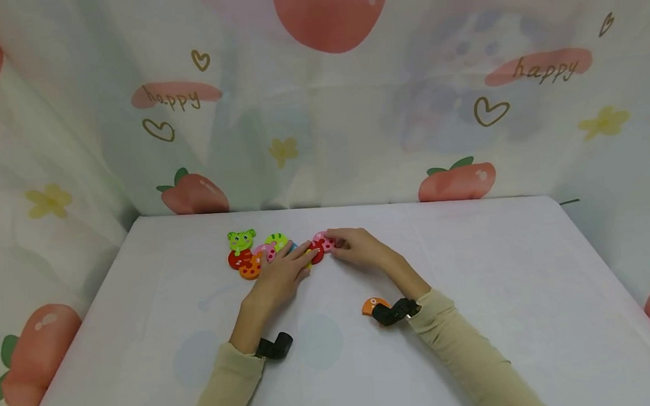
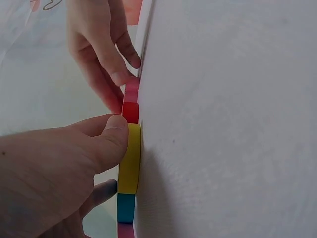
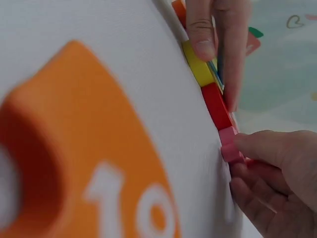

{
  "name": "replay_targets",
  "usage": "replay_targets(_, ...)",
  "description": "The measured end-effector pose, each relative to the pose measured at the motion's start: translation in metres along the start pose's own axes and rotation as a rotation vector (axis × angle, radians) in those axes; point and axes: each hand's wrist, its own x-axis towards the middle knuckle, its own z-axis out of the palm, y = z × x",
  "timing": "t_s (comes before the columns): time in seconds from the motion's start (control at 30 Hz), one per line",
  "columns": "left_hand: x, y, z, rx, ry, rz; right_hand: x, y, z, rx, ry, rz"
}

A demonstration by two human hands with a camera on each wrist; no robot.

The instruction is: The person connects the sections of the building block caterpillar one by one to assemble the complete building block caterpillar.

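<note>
A row of joined, coloured puzzle pieces makes a caterpillar at the table's back, with a green smiling head piece (image 1: 241, 241) at its left end. My left hand (image 1: 276, 279) lies across the row, fingers extended, its thumb against the edge of the yellow piece (image 2: 130, 158). At the row's right end, my right hand (image 1: 361, 248) pinches the pink piece (image 3: 229, 144), which touches the red piece (image 3: 216, 106). Part of the blue piece (image 2: 126, 208) is covered by the left hand. An orange piece numbered 10 (image 3: 114, 129) lies apart, near the right wrist.
The white-covered table (image 1: 159, 340) has its back edge just behind the row. A printed cloth (image 1: 343, 132) with fruit and hearts hangs behind it. Black wrist cameras are strapped on both wrists, the right one partly overlapping the orange piece in the head view.
</note>
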Motion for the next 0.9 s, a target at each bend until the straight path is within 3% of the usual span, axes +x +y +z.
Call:
replay_targets(0.17, -0.001, 0.001, 0.000, 0.004, -0.003, -0.020, -0.021, 0.012, -0.004, 0.207, -0.035, -0.010)
replay_targets(0.3, -0.001, 0.002, 0.000, 0.015, 0.000, -0.031, -0.048, 0.017, -0.004, 0.267, -0.051, -0.055)
replay_targets(0.43, -0.001, 0.005, 0.000, 0.002, -0.025, -0.018, -0.082, 0.019, -0.004, 0.242, -0.042, -0.094)
replay_targets(0.6, 0.003, 0.010, 0.002, 0.012, 0.005, -0.018, -0.119, 0.021, -0.003, 0.170, -0.014, -0.177)
replay_targets(0.73, 0.008, 0.014, 0.001, 0.066, 0.016, -0.024, -0.139, 0.022, -0.002, 0.028, 0.011, -0.250)
replay_targets(0.9, 0.011, 0.020, -0.003, 0.116, -0.044, -0.059, -0.152, 0.021, -0.001, -0.072, 0.004, -0.311)
